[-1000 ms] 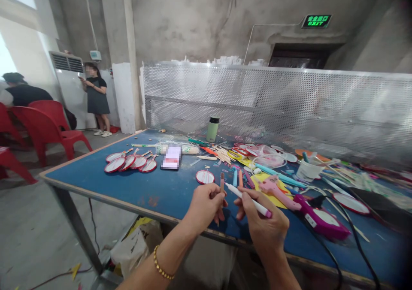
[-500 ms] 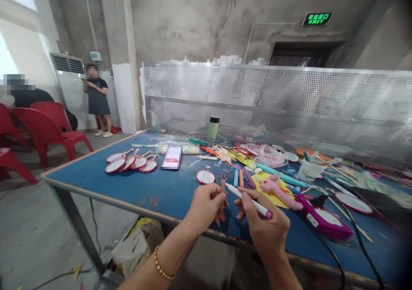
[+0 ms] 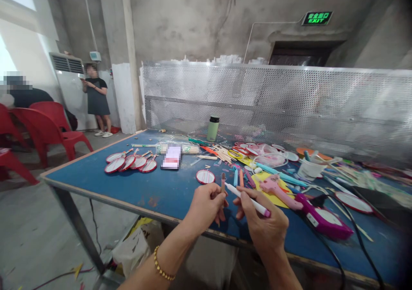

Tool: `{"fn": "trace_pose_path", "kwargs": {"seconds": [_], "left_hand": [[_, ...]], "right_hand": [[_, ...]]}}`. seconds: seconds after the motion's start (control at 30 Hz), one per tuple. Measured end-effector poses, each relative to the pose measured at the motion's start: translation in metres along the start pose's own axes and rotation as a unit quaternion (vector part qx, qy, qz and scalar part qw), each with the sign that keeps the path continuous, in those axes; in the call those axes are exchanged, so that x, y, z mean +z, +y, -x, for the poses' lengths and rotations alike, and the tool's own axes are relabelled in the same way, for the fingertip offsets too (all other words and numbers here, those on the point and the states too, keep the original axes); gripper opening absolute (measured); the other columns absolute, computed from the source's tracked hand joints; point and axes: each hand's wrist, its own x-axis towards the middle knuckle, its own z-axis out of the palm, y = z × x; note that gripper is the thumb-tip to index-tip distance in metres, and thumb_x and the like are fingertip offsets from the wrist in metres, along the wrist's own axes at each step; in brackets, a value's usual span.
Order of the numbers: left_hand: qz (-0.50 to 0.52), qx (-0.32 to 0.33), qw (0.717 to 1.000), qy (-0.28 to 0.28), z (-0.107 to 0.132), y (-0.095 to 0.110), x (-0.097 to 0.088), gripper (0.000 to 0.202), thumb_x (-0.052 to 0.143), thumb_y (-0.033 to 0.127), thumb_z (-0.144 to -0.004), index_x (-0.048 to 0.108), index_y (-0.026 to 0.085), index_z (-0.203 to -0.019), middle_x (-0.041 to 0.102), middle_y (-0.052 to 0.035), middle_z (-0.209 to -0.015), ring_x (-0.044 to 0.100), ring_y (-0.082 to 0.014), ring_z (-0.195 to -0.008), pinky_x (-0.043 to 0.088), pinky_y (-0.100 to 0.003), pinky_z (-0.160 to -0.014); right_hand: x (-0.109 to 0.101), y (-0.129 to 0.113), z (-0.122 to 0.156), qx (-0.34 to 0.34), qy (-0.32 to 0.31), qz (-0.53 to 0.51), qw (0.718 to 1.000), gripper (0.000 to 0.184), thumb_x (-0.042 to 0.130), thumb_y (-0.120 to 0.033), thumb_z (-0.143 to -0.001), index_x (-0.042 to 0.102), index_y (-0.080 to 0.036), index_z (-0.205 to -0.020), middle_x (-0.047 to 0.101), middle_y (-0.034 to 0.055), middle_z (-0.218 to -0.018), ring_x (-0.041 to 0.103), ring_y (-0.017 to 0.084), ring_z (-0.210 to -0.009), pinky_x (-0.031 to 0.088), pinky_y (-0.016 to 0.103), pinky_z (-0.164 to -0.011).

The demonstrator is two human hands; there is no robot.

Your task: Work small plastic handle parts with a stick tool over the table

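Note:
My left hand [image 3: 206,206] is closed around a small wooden stick [image 3: 222,182] held upright over the near edge of the blue table [image 3: 135,187]. My right hand [image 3: 264,223] grips a white marker with a pink end [image 3: 249,200], its tip pointing at the stick. A small round red-rimmed paper fan [image 3: 205,176] lies on the table just beyond my left hand. A gold bracelet circles my left wrist.
Several finished red-rimmed fans [image 3: 130,162] lie at the left. A pink glue gun [image 3: 278,190], a purple glue gun [image 3: 322,219] with cables, markers, sticks, a white cup [image 3: 309,169] and a green bottle [image 3: 212,129] clutter the table. A perforated metal screen [image 3: 289,105] backs it. Red chairs [image 3: 48,129] and two people stand left.

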Motion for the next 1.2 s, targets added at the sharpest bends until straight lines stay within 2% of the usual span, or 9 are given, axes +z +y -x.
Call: {"fn": "trace_pose_path", "kwargs": {"seconds": [0.2, 0.47, 0.67, 0.93, 1.2], "left_hand": [[0.014, -0.005, 1.0, -0.006, 0.0, 0.0003, -0.0002, 0.01, 0.051, 0.021, -0.079, 0.054, 0.016, -0.071, 0.054, 0.0038, -0.044, 0.046, -0.0092, -0.03, 0.035, -0.018, -0.03], [0.004, 0.003, 1.0, -0.003, -0.0008, -0.0018, -0.0002, 0.013, 0.052, 0.025, -0.079, 0.053, 0.016, -0.069, 0.055, 0.0027, -0.046, 0.048, -0.0098, -0.032, 0.036, -0.018, -0.031], [0.007, -0.01, 1.0, -0.006, 0.001, 0.0033, -0.0006, 0.01, 0.051, 0.022, -0.079, 0.054, 0.016, -0.072, 0.054, 0.0041, -0.045, 0.045, -0.0086, -0.03, 0.035, -0.018, -0.031], [-0.009, -0.002, 1.0, -0.001, -0.0004, -0.0001, -0.0007, 0.014, 0.05, 0.022, -0.08, 0.053, 0.017, -0.067, 0.052, 0.0034, -0.042, 0.045, -0.009, -0.03, 0.035, -0.018, -0.032], [-0.004, -0.008, 1.0, -0.001, 0.0011, 0.0034, 0.0, 0.012, 0.05, 0.02, -0.079, 0.053, 0.016, -0.069, 0.053, 0.0038, -0.042, 0.045, -0.0089, -0.03, 0.035, -0.018, -0.031]], "right_hand": [[0.0009, -0.0015, -0.0009, 0.004, 0.027, 0.006, 1.0, 0.014, 0.061, -0.027, -0.087, 0.073, -0.019, -0.09, 0.068, -0.003, -0.061, 0.057, 0.008, -0.039, 0.048, 0.018, -0.041], [0.0003, -0.0015, -0.0009, -0.015, -0.006, 0.012, 1.0, 0.015, 0.06, -0.027, -0.087, 0.072, -0.018, -0.087, 0.068, -0.0031, -0.059, 0.057, 0.008, -0.039, 0.049, 0.018, -0.042], [-0.0006, 0.0004, -0.0003, 0.002, 0.015, 0.022, 1.0, 0.016, 0.061, -0.029, -0.087, 0.072, -0.017, -0.089, 0.068, -0.0016, -0.061, 0.057, 0.009, -0.038, 0.049, 0.019, -0.042], [-0.0008, -0.0029, -0.0008, -0.014, -0.009, 0.014, 1.0, 0.016, 0.06, -0.028, -0.086, 0.073, -0.018, -0.087, 0.067, -0.0027, -0.058, 0.056, 0.009, -0.038, 0.048, 0.019, -0.041], [-0.0012, -0.001, -0.0004, -0.017, 0.015, 0.028, 0.999, 0.017, 0.061, -0.03, -0.086, 0.073, -0.018, -0.086, 0.068, -0.0018, -0.059, 0.056, 0.009, -0.038, 0.048, 0.02, -0.041]]}}
